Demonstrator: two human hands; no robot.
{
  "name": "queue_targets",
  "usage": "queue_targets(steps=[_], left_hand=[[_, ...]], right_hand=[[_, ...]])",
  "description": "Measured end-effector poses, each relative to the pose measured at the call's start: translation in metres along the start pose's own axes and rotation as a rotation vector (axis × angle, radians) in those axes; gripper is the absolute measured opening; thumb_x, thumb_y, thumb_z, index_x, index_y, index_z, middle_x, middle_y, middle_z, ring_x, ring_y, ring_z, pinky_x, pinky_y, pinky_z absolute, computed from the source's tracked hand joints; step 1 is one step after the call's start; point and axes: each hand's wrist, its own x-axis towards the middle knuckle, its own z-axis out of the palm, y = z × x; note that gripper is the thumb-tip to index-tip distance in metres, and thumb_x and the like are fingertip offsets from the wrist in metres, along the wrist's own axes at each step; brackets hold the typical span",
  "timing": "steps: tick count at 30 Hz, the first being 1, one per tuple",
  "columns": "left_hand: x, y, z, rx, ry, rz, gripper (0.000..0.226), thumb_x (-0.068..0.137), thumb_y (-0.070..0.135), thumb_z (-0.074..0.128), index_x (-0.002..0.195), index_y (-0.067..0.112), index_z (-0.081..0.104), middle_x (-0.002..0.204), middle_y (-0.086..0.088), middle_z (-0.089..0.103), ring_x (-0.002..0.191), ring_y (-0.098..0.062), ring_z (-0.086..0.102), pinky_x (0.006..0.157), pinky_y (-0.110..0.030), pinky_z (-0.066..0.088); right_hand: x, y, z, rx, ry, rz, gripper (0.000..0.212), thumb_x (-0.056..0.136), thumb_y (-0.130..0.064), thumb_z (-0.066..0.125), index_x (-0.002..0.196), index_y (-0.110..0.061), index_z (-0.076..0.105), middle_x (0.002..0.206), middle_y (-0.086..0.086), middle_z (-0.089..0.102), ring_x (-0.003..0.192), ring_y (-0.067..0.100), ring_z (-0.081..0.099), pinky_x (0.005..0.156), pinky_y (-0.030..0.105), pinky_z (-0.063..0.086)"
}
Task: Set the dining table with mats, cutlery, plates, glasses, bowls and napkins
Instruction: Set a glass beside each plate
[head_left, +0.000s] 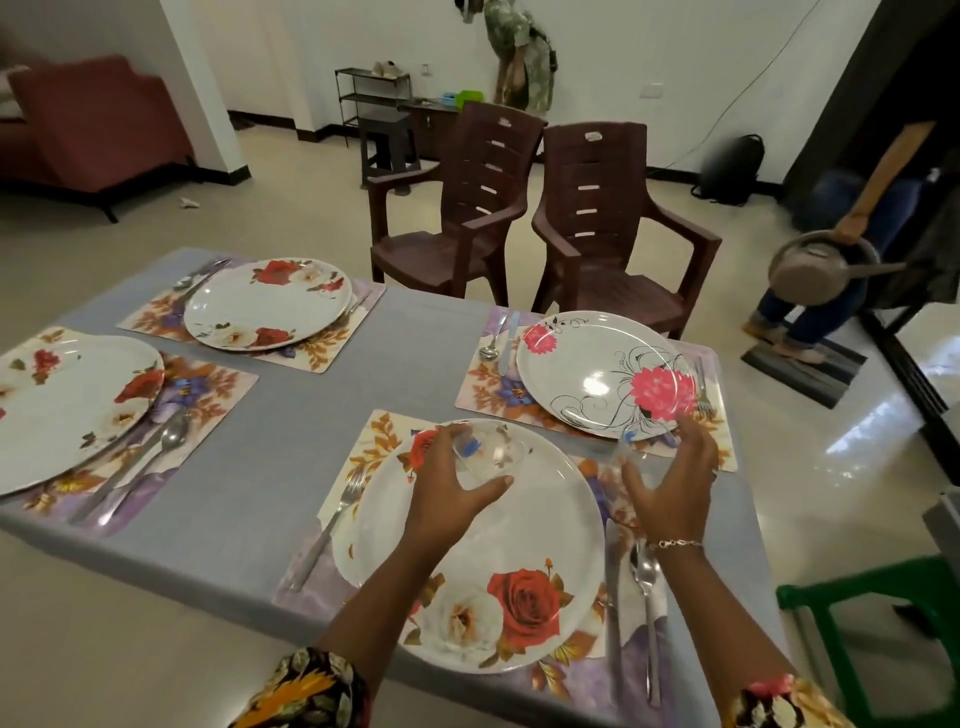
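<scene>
- The left hand (452, 486) grips a clear glass (491, 449), thumb on the near side and fingers curled over the far side. It holds the glass above the far edge of the near rose-patterned plate (545, 512).
- The right hand (670, 475) curls round a second clear glass (635, 451), faint and hard to make out, over the far right corner of the near floral mat (374, 441).
- The hands are apart, each on its own glass.
- A fork (332, 519) lies left of the near plate; a knife (612, 577) and a spoon (647, 582) lie to its right.
- Beyond the right hand, a pink-flowered plate (587, 364) sits on its own mat.
- Two more rose plates (260, 312) (62, 410) on mats fill the left side of the grey-clothed table (405, 358).
- Two brown plastic chairs (597, 218) stand behind the table.
</scene>
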Motion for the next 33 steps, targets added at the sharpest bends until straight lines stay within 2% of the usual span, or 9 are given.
queue_targets(steps=[5,8,12,14,17,19,25,28,33], left_hand=[[0.0,-0.015,-0.034,-0.063,0.037,-0.01,0.067,0.071,0.033,0.079,0.127,0.022,0.042,0.129,0.004,0.051,0.115,-0.014,0.05,0.093,-0.025,0.042],[-0.002,-0.029,-0.07,-0.119,0.055,-0.037,0.075,0.059,0.053,0.073,0.123,0.027,0.042,0.12,0.013,0.051,0.112,-0.01,0.052,0.092,-0.023,0.044],[0.003,-0.062,-0.136,-0.12,0.093,-0.023,0.062,0.07,0.037,0.08,0.117,0.032,0.04,0.107,0.024,0.048,0.1,-0.002,0.054,0.079,-0.004,0.04],[0.005,-0.08,-0.172,-0.096,0.133,-0.009,0.061,0.072,0.033,0.079,0.118,0.03,0.04,0.11,0.02,0.048,0.101,-0.001,0.051,0.077,-0.001,0.037],[0.007,-0.105,-0.222,-0.06,0.196,0.008,0.062,0.072,0.034,0.078,0.121,0.027,0.042,0.116,0.013,0.05,0.107,-0.003,0.051,0.076,0.003,0.035],[0.008,-0.119,-0.252,-0.048,0.218,0.015,0.063,0.073,0.034,0.078,0.122,0.028,0.04,0.119,0.013,0.049,0.109,-0.002,0.049,0.075,0.004,0.033],[0.016,-0.153,-0.324,0.039,0.27,-0.033,0.076,0.075,0.041,0.074,0.137,0.021,0.034,0.137,0.004,0.045,0.126,-0.012,0.043,0.093,-0.011,0.033],[0.026,-0.167,-0.352,0.049,0.235,-0.021,0.075,0.077,0.043,0.071,0.138,0.021,0.033,0.14,0.004,0.043,0.127,-0.012,0.042,0.094,-0.013,0.033],[0.051,-0.192,-0.391,0.054,0.213,-0.011,0.052,0.088,0.043,0.056,0.133,0.022,0.041,0.135,0.005,0.047,0.124,-0.011,0.046,0.092,-0.013,0.035]], right_hand=[[-0.028,-0.044,0.026,0.044,-0.107,-0.193,0.066,0.076,-0.039,0.052,0.13,-0.004,0.039,0.128,0.023,0.046,0.119,0.025,0.038,0.093,0.034,0.041],[-0.052,-0.082,0.061,0.111,-0.203,-0.245,0.067,0.075,-0.042,0.051,0.131,-0.008,0.036,0.129,0.021,0.046,0.121,0.023,0.037,0.103,0.035,0.036],[-0.099,-0.152,0.12,0.178,-0.388,-0.249,0.072,0.075,-0.06,0.046,0.133,-0.02,0.031,0.136,0.016,0.045,0.125,0.027,0.041,0.105,0.036,0.029],[-0.126,-0.19,0.148,0.225,-0.48,-0.266,0.071,0.074,-0.055,0.051,0.134,-0.02,0.032,0.139,0.01,0.042,0.127,0.025,0.041,0.106,0.033,0.031],[-0.16,-0.243,0.192,0.298,-0.562,-0.253,0.07,0.069,-0.042,0.065,0.128,-0.025,0.031,0.133,-0.008,0.038,0.122,0.01,0.041,0.101,0.014,0.029],[-0.176,-0.273,0.22,0.326,-0.568,-0.228,0.075,0.065,-0.041,0.069,0.127,-0.025,0.03,0.128,-0.01,0.039,0.117,0.006,0.042,0.094,0.007,0.027],[-0.205,-0.342,0.281,0.351,-0.552,-0.203,0.078,0.064,-0.024,0.083,0.127,-0.012,0.04,0.126,0.006,0.049,0.11,0.015,0.049,0.091,0.024,0.041],[-0.206,-0.359,0.308,0.381,-0.556,-0.209,0.075,0.064,-0.02,0.083,0.125,-0.017,0.039,0.123,0.0,0.047,0.107,0.011,0.047,0.089,0.022,0.042],[-0.19,-0.374,0.35,0.365,-0.524,-0.161,0.069,0.067,-0.028,0.08,0.12,-0.025,0.036,0.12,-0.009,0.042,0.104,0.007,0.045,0.085,0.016,0.038]])
